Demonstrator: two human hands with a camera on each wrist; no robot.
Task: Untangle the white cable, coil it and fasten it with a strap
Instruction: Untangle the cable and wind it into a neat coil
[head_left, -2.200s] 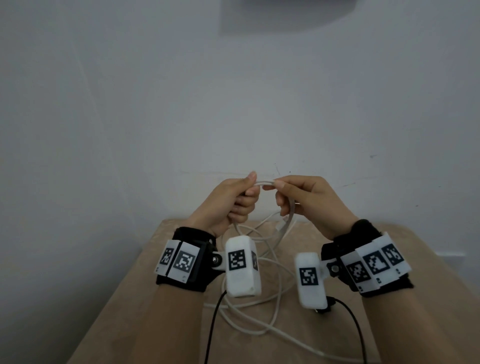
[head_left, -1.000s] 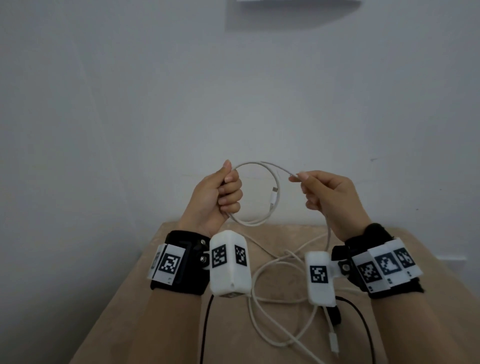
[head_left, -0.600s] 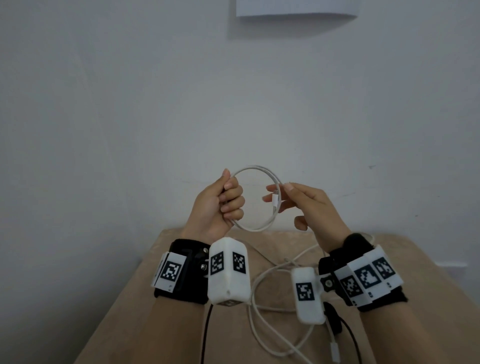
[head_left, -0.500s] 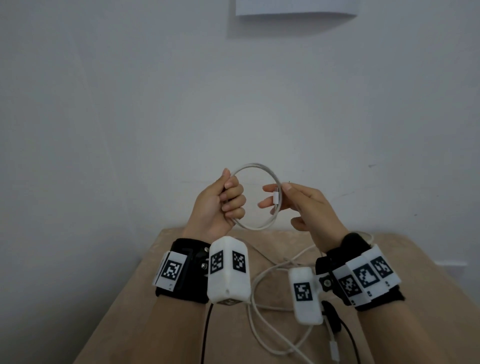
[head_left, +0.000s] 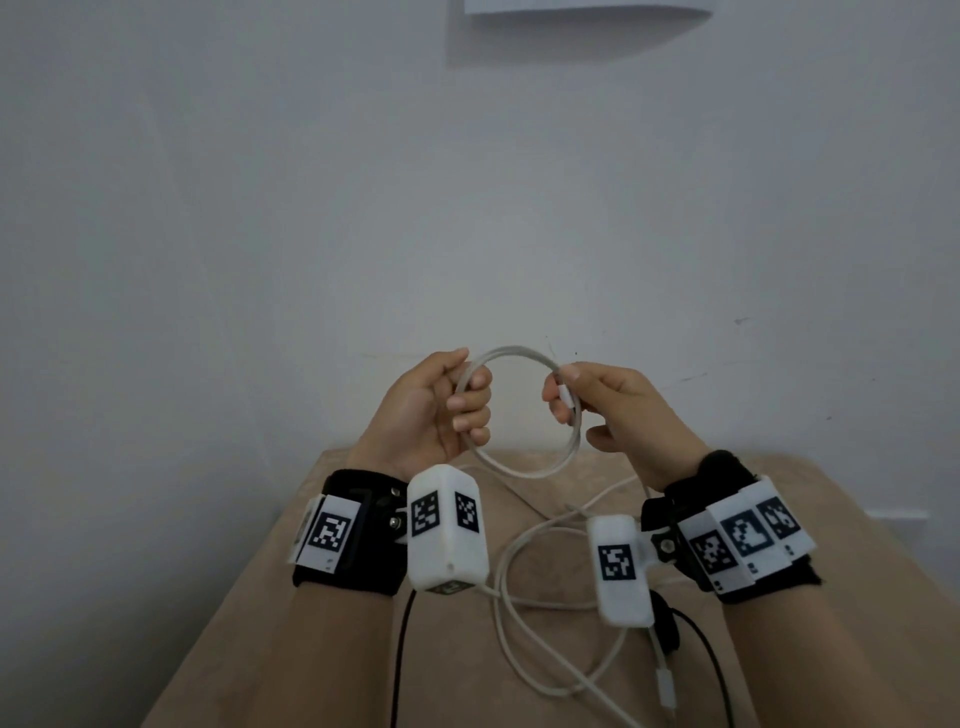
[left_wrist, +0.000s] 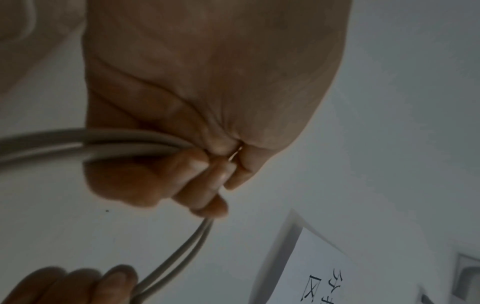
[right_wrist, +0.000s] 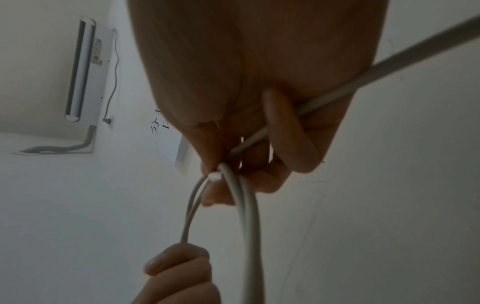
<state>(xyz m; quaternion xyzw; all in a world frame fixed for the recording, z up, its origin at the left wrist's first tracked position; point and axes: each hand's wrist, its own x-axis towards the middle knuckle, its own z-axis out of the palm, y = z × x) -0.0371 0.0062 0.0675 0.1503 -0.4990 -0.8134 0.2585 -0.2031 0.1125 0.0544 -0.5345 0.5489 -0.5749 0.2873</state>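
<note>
The left hand is curling its fingers round one side of a small ring made of thin white round charging cable, clamping two turns together so the ring is keeping its shape while more is being added. The right hand is pinching the opposite side of the ring between thumb and forefinger, right where the cable's white plug end is lying against the turns, probably so that this end is not springing loose. The ring is being held up in the air above the tan, cloth-covered table, because the rest of the cable is trailing down from the right hand into loose, overlapping loops on the table. Judging from that slack, the coiling is only beginning, and no strap is showing in any view
</note>
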